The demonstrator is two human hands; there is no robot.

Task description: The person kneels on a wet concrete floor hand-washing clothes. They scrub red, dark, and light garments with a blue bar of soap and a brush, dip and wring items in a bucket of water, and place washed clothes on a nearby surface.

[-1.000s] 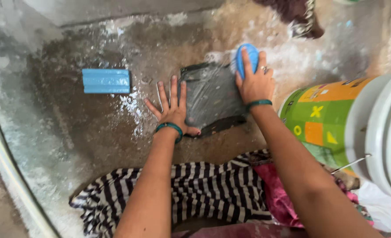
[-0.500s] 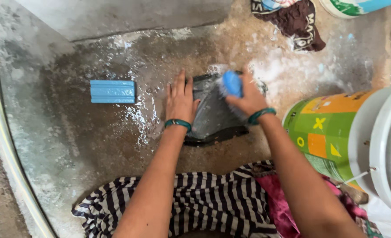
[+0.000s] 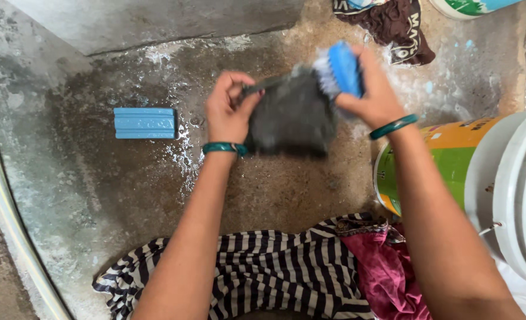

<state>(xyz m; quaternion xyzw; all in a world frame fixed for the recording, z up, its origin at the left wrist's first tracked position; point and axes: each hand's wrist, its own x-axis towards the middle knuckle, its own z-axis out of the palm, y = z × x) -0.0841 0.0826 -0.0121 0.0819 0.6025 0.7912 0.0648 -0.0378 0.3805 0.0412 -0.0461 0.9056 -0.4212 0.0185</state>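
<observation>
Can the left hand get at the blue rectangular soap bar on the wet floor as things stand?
Probably yes, but not freely: the left hand is pinching the dark grey wet cloth. The blue rectangular soap bar lies to its left on the wet stone floor with nothing between them, so it would have to release the cloth first.

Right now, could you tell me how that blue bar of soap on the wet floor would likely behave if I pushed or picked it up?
The blue soap bar lies flat on wet, sudsy concrete, so it would probably slide rather than roll. Its surface is likely slippery to grip. Its crisp rectangular edges suggest it is stiff and would keep its shape.
</observation>
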